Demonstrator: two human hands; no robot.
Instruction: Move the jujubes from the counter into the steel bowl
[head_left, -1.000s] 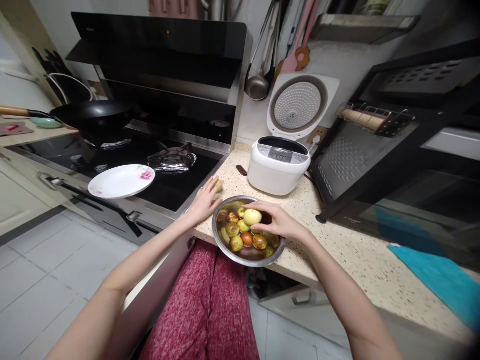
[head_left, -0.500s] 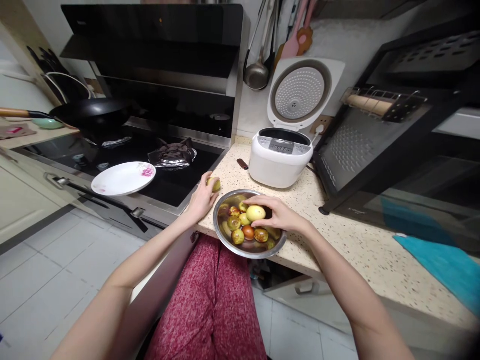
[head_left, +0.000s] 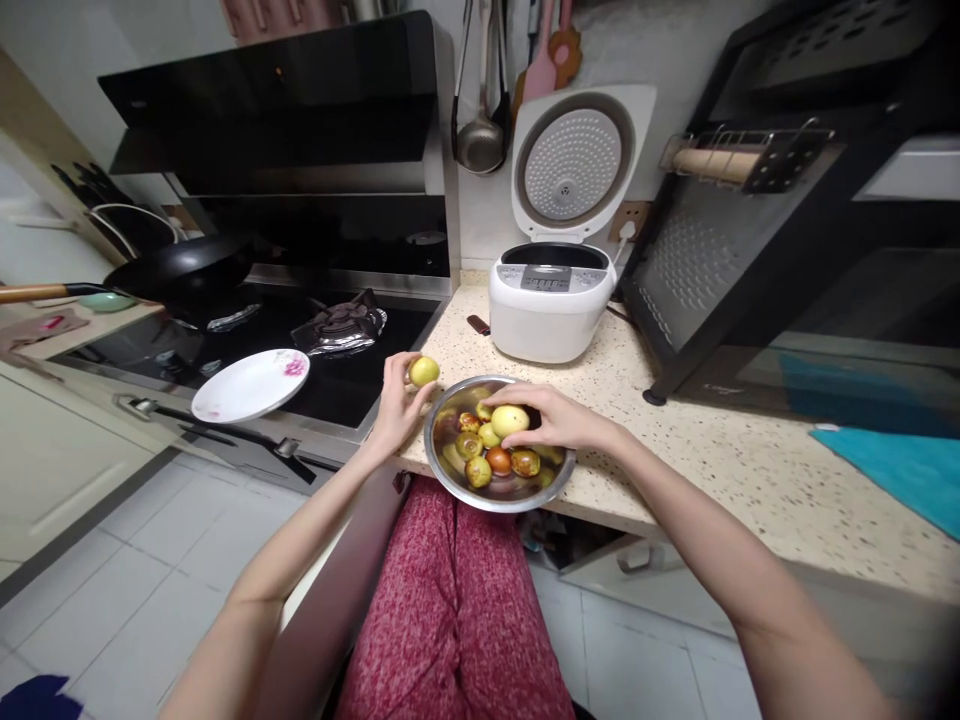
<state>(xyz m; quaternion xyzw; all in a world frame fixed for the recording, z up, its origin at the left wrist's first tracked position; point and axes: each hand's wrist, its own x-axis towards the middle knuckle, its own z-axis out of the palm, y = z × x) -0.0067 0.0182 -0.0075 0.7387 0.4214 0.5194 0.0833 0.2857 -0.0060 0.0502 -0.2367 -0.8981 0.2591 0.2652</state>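
A metal bowl (head_left: 442, 478) sits at the counter's front edge with several jujubes in it, yellow-green to reddish brown, such as a brown-red jujube (head_left: 498, 460). My left hand (head_left: 396, 405) is just left of the bowl, above the counter, with a yellow-green jujube (head_left: 424, 371) between thumb and fingers. Over the bowl, my right hand (head_left: 553, 415) grips a larger pale yellow jujube (head_left: 509, 420). Part of the bowl's right side is hidden under that hand.
Behind the bowl stands a white rice cooker (head_left: 550, 315) with its lid up. A floral plate (head_left: 251, 386) rests on the stove's front left, near a wok (head_left: 184, 265). A black oven (head_left: 750, 300) and a teal cloth (head_left: 896, 470) are on the right.
My left hand has turned, so the jujube in its fingers shows fully. My right hand stays over the bowl with its jujube. The camera view has shifted slightly.
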